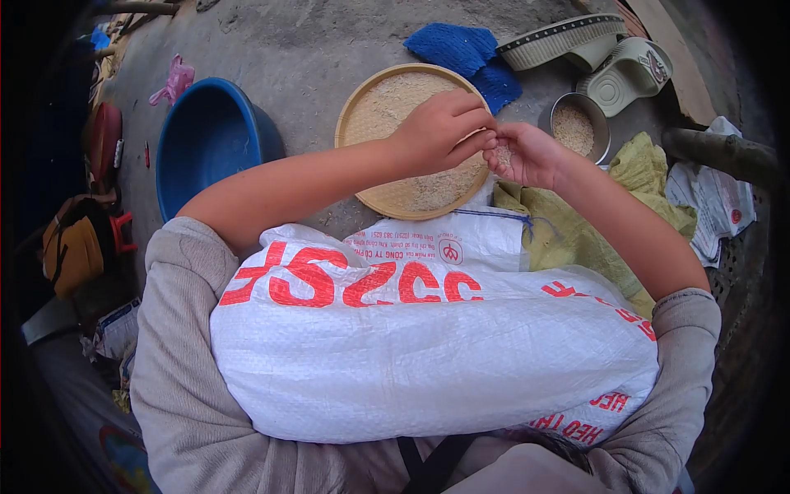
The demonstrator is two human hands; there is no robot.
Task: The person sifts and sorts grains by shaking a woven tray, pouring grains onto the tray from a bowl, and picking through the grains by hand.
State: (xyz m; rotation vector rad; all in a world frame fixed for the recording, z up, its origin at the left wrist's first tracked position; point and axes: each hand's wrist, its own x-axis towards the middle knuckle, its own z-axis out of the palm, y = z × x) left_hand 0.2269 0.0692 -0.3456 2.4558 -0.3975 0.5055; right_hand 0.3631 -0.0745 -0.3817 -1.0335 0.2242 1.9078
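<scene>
A round woven tray (348, 123) holds pale grains, spread thinly at its back and thicker near its front edge. Over its right side, my left hand (448, 130) has thumb and fingers pinched together at the fingertips of the other hand; what lies between them is too small to tell. My right hand (527, 156) is palm up with curled fingers, cupping a small heap of pale grains beside the tray's right rim. Just right of it stands a metal bowl (605, 136) with more grains inside. A white sack with red lettering (436, 354) covers my lap.
On the left stands a deep blue basin (177, 156), with a pink plastic bag (174, 81) behind it. A blue cloth (453, 48) and pale sandals (613, 82) lie behind the tray. A yellow-green sack (576, 235) and a wooden pole (724, 156) are at right.
</scene>
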